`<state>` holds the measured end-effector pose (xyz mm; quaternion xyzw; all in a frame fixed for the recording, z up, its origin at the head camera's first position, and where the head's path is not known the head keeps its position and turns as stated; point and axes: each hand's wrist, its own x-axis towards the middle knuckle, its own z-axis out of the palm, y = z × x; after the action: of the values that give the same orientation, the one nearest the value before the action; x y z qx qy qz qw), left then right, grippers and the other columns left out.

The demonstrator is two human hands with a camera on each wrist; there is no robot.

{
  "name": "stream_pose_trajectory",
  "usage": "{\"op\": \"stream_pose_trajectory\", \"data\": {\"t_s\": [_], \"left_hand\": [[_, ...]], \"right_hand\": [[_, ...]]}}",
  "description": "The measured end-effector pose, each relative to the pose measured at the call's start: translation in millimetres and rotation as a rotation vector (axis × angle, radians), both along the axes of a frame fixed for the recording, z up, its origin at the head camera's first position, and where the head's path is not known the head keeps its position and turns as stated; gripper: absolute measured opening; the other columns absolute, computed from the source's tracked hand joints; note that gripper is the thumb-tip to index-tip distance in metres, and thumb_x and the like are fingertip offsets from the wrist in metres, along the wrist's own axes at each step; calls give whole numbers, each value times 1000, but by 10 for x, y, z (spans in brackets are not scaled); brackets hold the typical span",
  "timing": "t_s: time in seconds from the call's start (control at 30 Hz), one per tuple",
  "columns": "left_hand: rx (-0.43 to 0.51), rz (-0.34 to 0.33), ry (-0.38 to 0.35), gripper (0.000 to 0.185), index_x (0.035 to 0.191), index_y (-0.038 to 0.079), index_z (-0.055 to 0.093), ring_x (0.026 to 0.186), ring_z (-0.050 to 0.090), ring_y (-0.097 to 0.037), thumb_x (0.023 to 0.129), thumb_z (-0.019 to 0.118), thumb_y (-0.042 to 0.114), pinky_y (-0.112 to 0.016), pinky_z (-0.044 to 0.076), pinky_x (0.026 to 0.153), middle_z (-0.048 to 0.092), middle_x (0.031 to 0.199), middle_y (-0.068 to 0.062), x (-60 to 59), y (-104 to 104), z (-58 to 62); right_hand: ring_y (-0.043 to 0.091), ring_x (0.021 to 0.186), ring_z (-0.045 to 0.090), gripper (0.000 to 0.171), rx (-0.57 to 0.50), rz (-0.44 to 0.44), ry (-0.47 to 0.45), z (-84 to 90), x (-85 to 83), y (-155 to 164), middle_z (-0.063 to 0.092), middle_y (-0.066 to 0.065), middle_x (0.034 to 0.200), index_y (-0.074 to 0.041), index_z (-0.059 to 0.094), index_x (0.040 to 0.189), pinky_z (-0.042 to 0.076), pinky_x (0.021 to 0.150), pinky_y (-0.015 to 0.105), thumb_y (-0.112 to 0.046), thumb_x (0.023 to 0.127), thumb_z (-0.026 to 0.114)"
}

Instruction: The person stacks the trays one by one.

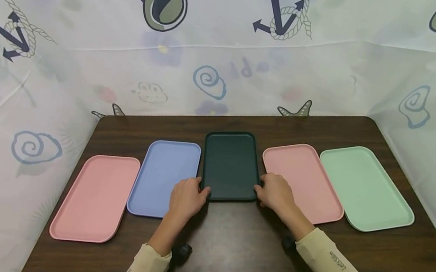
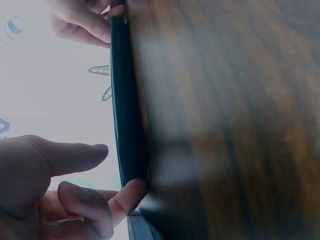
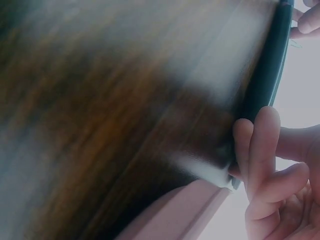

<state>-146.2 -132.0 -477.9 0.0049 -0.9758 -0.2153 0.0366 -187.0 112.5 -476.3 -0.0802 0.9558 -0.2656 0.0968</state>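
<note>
A dark green tray (image 1: 232, 165) lies in the middle of the row of trays on the brown table. At its near left corner, my left hand (image 1: 188, 197) holds the edge; in the left wrist view a fingertip (image 2: 131, 194) rests against the rim's low side, with the thumb above. My right hand (image 1: 276, 194) holds the near right corner. In the right wrist view two fingers (image 3: 262, 132) lie against the tray's edge (image 3: 267, 75), and the thumb is partly hidden behind them. The left hand partly covers a blue tray (image 1: 166, 170), and the right hand overlaps a pink tray (image 1: 306, 179).
Another pink tray (image 1: 96, 200) lies at the far left of the table (image 1: 235, 264). A mint green tray (image 1: 365, 189) lies at the right, against the pink one. Behind and beside the table hangs a white cloth (image 1: 236, 52) printed with anchors and shells.
</note>
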Motion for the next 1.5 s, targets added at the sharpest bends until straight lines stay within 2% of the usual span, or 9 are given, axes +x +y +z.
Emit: {"op": "stream_pose_trajectory", "data": {"t_s": [0.17, 0.4, 0.6, 0.83, 0.93, 1.1, 1.17, 1.33, 1.5], "left_hand": [[27, 6, -8, 36, 109, -1, 72, 77, 66, -32, 90, 70, 30, -47, 51, 68, 67, 70, -4, 39, 8, 1], [48, -1, 44, 46, 118, -4, 68, 79, 66, -32, 90, 70, 32, -46, 51, 69, 71, 84, -10, 145, 22, 15], [68, -3, 92, 47, 118, -6, 68, 77, 65, -32, 88, 72, 31, -46, 50, 67, 68, 83, -12, 262, 41, 1], [49, 17, 143, 37, 104, -2, 74, 69, 65, -27, 88, 73, 31, -44, 51, 61, 67, 71, -5, 439, 149, 95], [56, -20, 161, 32, 99, 2, 76, 61, 63, -20, 88, 72, 31, -40, 51, 55, 64, 62, 3, 497, 272, 134], [46, -134, 141, 28, 99, 9, 78, 56, 60, -12, 88, 71, 34, -34, 48, 51, 63, 61, 9, 547, 534, 119], [25, -179, 125, 24, 88, 12, 77, 53, 56, -11, 88, 71, 35, -32, 45, 48, 59, 58, 8, 550, 644, 97], [-41, -249, 102, 32, 65, 18, 61, 51, 54, -16, 88, 71, 38, -30, 35, 42, 54, 56, 3, 526, 912, 37], [-76, -288, 82, 25, 79, 17, 72, 64, 65, -22, 88, 70, 40, -34, 43, 46, 68, 71, -2, 474, 1162, -33]], "right_hand": [[7, 43, 58, 50, 1, -5, -25, 3, 15, -6, 54, -10, 42, 6, 57, 132, 52, 80, 45, -25, 93, 66], [8, 43, 57, 53, -15, -2, -19, 48, 81, 4, 55, -9, 45, 7, 55, 133, 52, 73, 42, -26, 92, 67], [8, 52, 55, 46, -83, 2, 67, 120, 219, 85, 61, -7, 60, 4, 62, 127, 46, 54, 32, -23, 90, 70], [9, 54, 57, 32, -139, -59, 161, 226, 430, 489, 63, -6, 63, -1, 71, 114, 46, 54, 34, -24, 92, 67], [9, 55, 60, 29, -126, -136, 172, 259, 520, 792, 65, -4, 64, -1, 72, 107, 44, 51, 33, -26, 93, 66], [15, 54, 58, 34, -34, -290, 159, 259, 678, 1343, 65, -2, 61, 2, 68, 102, 40, 47, 33, -31, 95, 62], [18, 57, 57, 38, 11, -328, 124, 237, 728, 1509, 64, -3, 60, 3, 66, 104, 40, 47, 34, -34, 95, 61], [22, 62, 59, 47, 41, -346, 19, 148, 785, 1713, 64, -5, 61, 3, 63, 108, 40, 47, 37, -42, 96, 58], [20, 61, 58, 41, 27, -354, 0, 100, 767, 1718, 64, -5, 62, 1, 61, 107, 39, 48, 36, -39, 95, 60]]}}
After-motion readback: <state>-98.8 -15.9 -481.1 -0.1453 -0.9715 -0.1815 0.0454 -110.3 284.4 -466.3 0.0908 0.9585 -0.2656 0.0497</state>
